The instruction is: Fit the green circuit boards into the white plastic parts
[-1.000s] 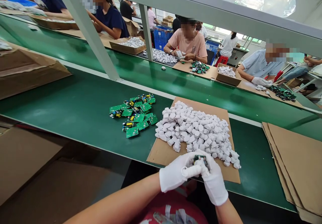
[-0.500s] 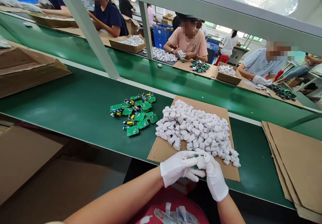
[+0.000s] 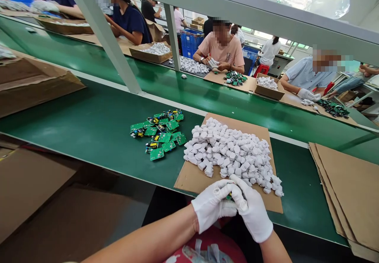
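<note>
My left hand (image 3: 213, 203) and my right hand (image 3: 251, 207), both in white gloves, meet at the near edge of the bench. Their fingers are closed around a small green circuit board (image 3: 229, 196), of which only a sliver shows between the gloves. Just beyond them, a heap of small white wrapped pieces (image 3: 231, 148) lies on a cardboard sheet (image 3: 189, 176). To the left of that sheet, a loose pile of green circuit boards (image 3: 161, 133) with yellow and black components rests on the green bench top.
Flattened cardboard sheets (image 3: 346, 188) lie at the right, and a cardboard box (image 3: 35, 83) stands at the left. A grey frame post (image 3: 103, 38) rises from the bench. Across the green conveyor belt (image 3: 207, 97), several co-workers handle similar pieces; one wears a pink shirt (image 3: 225, 46).
My right hand's fingers have folded over the circuit board toward my left hand, covering most of it and the white piece seen against it before. Both hands have shifted slightly.
</note>
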Motion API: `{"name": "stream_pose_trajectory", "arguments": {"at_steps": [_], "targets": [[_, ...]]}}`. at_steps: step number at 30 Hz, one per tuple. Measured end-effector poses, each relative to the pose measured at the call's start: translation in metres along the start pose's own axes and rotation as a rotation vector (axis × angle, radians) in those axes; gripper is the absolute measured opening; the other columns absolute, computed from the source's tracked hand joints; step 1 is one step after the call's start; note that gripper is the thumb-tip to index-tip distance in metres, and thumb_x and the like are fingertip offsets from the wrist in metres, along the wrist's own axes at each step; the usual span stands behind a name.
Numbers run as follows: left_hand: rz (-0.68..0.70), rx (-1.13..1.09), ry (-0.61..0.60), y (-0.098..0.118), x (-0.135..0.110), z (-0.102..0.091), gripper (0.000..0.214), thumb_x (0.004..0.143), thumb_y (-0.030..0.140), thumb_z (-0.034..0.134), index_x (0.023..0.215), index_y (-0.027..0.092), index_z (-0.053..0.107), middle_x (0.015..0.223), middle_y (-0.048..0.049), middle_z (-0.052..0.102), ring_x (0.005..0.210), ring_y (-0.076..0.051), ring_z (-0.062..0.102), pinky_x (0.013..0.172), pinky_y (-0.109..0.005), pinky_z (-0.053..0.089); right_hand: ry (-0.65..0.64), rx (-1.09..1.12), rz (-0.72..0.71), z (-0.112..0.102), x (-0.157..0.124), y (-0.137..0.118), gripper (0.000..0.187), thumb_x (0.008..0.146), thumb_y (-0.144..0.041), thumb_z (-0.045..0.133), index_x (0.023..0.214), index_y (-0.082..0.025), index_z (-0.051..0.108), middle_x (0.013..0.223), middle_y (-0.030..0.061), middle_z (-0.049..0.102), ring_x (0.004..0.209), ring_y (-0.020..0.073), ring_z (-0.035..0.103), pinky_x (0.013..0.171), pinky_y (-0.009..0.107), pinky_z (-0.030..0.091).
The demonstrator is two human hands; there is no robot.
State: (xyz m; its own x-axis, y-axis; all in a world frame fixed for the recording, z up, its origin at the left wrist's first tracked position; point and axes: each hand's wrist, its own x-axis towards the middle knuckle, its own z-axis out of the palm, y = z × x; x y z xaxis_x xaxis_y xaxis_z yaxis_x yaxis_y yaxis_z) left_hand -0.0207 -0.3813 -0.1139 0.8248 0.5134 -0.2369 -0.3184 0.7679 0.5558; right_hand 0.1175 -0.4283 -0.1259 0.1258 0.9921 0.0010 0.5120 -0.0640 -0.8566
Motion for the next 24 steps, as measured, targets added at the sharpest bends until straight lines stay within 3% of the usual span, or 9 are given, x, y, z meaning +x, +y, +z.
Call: {"name": "stream_pose_trajectory", "arguments": {"at_steps": [2,7,12,16,19,24], "targets": [[-0.026,0.032,0.031,0.003,0.001,0.002,0.032,0.079,0.039,0.059,0.075,0.008,0.062,0.075,-0.0089,0.062,0.067,-0.014,0.061,0.064,-0.023,0.046,-0.024,0.076,0.03,-0.002,0.001,0.001,0.043,0.084,-0.039,0.052,0.123,-0.022,0.055,0.116,0.0086,0.063,0.107,0.0232,0.058,0.094,0.036,0.045],[-0.133,0.077,0.175,0.013,0.002,0.0,0.037,0.068,0.034,0.071,0.099,0.018,0.06,0.081,-0.0034,0.06,0.067,-0.014,0.063,0.056,-0.021,0.045,-0.07,0.399,0.096,-0.006,0.003,-0.01,0.046,0.083,-0.05,0.049,0.119,-0.021,0.056,0.117,0.0073,0.062,0.113,0.0229,0.054,0.093,0.033,0.046],[-0.109,0.155,0.144,0.019,0.003,0.0,0.052,0.064,0.042,0.073,0.108,0.018,0.057,0.084,-0.0059,0.062,0.07,-0.015,0.063,0.063,-0.025,0.049,0.005,0.371,0.157,0.003,0.004,-0.013,0.04,0.081,-0.048,0.054,0.106,-0.018,0.062,0.103,0.0078,0.068,0.098,0.0233,0.061,0.084,0.03,0.05],[-0.033,0.3,0.171,0.02,0.003,0.001,0.043,0.068,0.04,0.07,0.101,0.015,0.059,0.083,-0.0064,0.063,0.068,-0.014,0.062,0.062,-0.024,0.05,-0.008,0.496,0.106,0.011,0.004,-0.007,0.043,0.085,-0.05,0.045,0.104,-0.016,0.065,0.104,0.008,0.068,0.094,0.0222,0.062,0.083,0.03,0.05],[0.005,0.288,0.125,0.022,0.002,0.001,0.041,0.069,0.039,0.07,0.101,0.016,0.06,0.091,-0.0064,0.063,0.076,-0.015,0.062,0.069,-0.026,0.051,0.053,0.419,0.121,0.015,0.004,-0.005,0.034,0.084,-0.043,0.052,0.101,-0.017,0.066,0.098,0.0064,0.069,0.089,0.02,0.062,0.081,0.027,0.049],[0.027,0.368,0.197,0.02,0.004,0.001,0.038,0.07,0.039,0.067,0.097,0.013,0.061,0.078,-0.0049,0.063,0.063,-0.012,0.059,0.057,-0.021,0.048,0.041,0.445,0.032,0.019,0.003,-0.001,0.036,0.089,-0.04,0.043,0.107,-0.018,0.065,0.106,0.0072,0.067,0.099,0.0221,0.06,0.089,0.033,0.046]]}}
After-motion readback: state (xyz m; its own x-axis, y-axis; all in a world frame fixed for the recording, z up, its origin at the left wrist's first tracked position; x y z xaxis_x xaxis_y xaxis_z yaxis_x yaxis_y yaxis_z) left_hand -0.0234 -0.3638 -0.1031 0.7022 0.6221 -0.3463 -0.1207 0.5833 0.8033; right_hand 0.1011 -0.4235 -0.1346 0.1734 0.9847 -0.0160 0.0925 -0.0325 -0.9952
